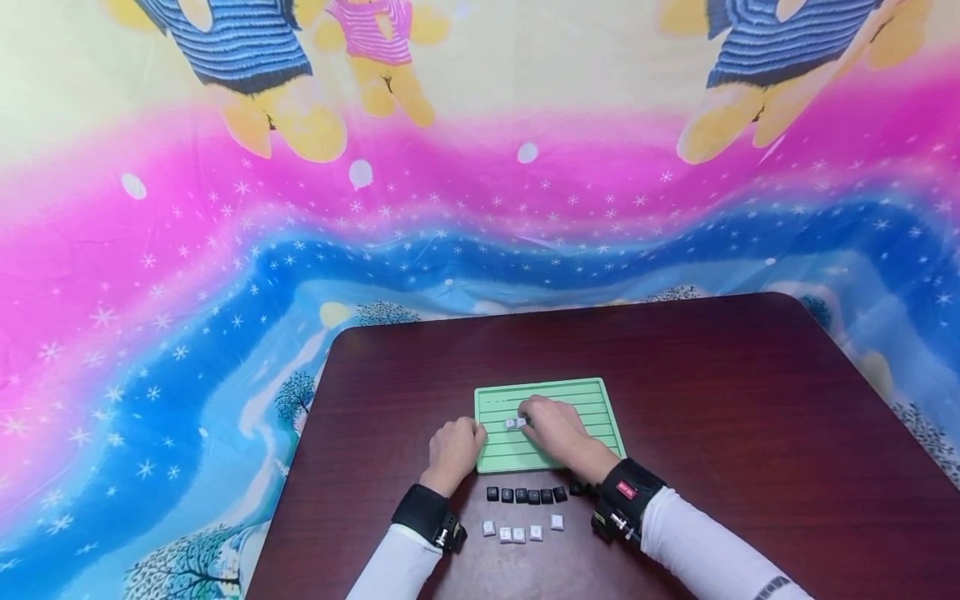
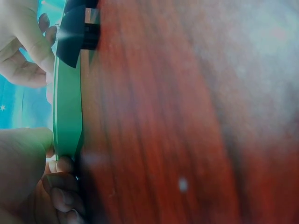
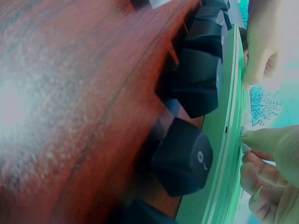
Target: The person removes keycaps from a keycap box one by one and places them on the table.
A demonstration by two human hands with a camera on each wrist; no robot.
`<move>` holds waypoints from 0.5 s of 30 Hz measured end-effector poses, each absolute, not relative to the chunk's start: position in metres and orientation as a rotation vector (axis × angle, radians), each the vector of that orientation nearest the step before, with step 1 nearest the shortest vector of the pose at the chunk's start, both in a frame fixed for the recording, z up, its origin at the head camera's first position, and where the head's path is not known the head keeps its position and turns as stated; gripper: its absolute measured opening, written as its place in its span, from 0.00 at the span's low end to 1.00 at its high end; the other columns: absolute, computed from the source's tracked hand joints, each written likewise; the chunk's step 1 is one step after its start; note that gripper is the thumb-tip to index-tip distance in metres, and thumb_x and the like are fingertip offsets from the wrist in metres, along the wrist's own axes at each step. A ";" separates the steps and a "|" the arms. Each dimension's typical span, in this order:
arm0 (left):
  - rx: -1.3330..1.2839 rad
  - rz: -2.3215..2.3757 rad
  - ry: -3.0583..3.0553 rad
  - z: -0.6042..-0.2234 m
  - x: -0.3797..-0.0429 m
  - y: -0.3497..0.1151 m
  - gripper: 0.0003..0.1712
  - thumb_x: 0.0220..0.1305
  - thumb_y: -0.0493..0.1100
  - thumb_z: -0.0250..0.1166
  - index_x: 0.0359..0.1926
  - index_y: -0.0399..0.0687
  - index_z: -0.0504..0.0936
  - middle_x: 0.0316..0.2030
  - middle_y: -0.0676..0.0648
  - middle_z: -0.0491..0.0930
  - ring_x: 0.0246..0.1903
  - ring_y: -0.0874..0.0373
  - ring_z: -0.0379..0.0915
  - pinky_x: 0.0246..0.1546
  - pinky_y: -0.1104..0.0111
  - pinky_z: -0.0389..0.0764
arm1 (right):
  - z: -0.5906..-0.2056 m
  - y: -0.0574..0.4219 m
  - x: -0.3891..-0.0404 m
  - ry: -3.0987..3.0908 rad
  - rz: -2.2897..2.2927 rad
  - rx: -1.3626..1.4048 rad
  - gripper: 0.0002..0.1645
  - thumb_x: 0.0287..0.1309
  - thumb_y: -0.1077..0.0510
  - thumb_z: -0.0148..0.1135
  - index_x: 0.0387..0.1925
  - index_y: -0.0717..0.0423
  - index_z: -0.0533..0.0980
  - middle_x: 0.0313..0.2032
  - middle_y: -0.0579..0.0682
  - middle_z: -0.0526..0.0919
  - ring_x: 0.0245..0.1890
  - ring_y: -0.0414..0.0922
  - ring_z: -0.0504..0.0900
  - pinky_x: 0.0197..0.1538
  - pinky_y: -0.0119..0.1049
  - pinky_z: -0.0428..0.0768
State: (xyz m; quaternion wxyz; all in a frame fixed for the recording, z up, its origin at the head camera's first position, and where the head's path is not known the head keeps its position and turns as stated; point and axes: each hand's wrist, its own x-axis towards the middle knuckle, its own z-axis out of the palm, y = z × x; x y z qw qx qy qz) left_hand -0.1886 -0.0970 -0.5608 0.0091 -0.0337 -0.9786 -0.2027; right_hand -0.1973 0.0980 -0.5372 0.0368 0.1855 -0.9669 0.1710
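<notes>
A green ridged tray (image 1: 592,396) lies on the table, with my left hand (image 1: 455,450) at its left edge. In the left wrist view, the thumb sits on the tray's rim and the curled fingers are against its side, gripping that corner. My right hand (image 1: 558,429) reaches over the middle of the tray. Its thumb and fingers pinch a small white keycap (image 3: 245,144), partly hidden by the fingertips. Just left of it, another white keycap (image 1: 511,424) sits on the tray.
In front of the tray, a row of black keycaps (image 1: 521,496) runs along the dark wooden table (image 1: 750,417), partly hidden by the right wrist. Nearer to me are several white keycaps (image 1: 512,535). A patterned cloth (image 1: 480,192) hangs behind the table.
</notes>
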 end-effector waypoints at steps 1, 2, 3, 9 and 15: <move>-0.106 -0.635 -3.055 -0.561 -0.189 -0.097 0.27 0.70 0.46 0.56 0.12 0.54 0.60 0.12 0.56 0.53 0.13 0.60 0.54 0.16 0.68 0.55 | -0.537 0.098 -0.197 -2.972 0.525 0.567 0.07 0.56 0.56 0.72 0.38 0.49 0.84 0.33 0.45 0.84 0.30 0.41 0.82 0.31 0.39 0.79; -0.107 -0.635 -3.055 -0.561 -0.189 -0.097 0.27 0.70 0.46 0.56 0.12 0.54 0.60 0.12 0.56 0.53 0.13 0.60 0.53 0.16 0.68 0.55 | -0.536 0.099 -0.197 -2.974 0.526 0.563 0.07 0.56 0.56 0.72 0.38 0.49 0.84 0.33 0.45 0.84 0.31 0.41 0.82 0.32 0.39 0.80; -0.109 -0.635 -3.054 -0.561 -0.189 -0.097 0.27 0.70 0.46 0.57 0.12 0.54 0.60 0.12 0.56 0.53 0.13 0.60 0.53 0.16 0.68 0.55 | -0.536 0.099 -0.197 -2.972 0.532 0.559 0.07 0.56 0.56 0.71 0.38 0.49 0.84 0.33 0.45 0.84 0.31 0.41 0.82 0.32 0.39 0.80; -0.114 -0.641 -3.050 -0.559 -0.187 -0.096 0.28 0.70 0.46 0.57 0.12 0.54 0.59 0.12 0.56 0.52 0.12 0.60 0.51 0.16 0.68 0.54 | -0.531 0.103 -0.195 -2.958 0.548 0.544 0.08 0.57 0.55 0.71 0.39 0.49 0.84 0.36 0.46 0.86 0.34 0.43 0.84 0.34 0.42 0.81; -0.108 -0.647 -3.043 -0.558 -0.187 -0.096 0.28 0.69 0.45 0.57 0.12 0.55 0.58 0.12 0.57 0.50 0.12 0.60 0.50 0.15 0.68 0.53 | -0.526 0.107 -0.190 -2.927 0.519 0.563 0.08 0.56 0.56 0.71 0.39 0.51 0.84 0.35 0.46 0.85 0.32 0.43 0.84 0.31 0.40 0.80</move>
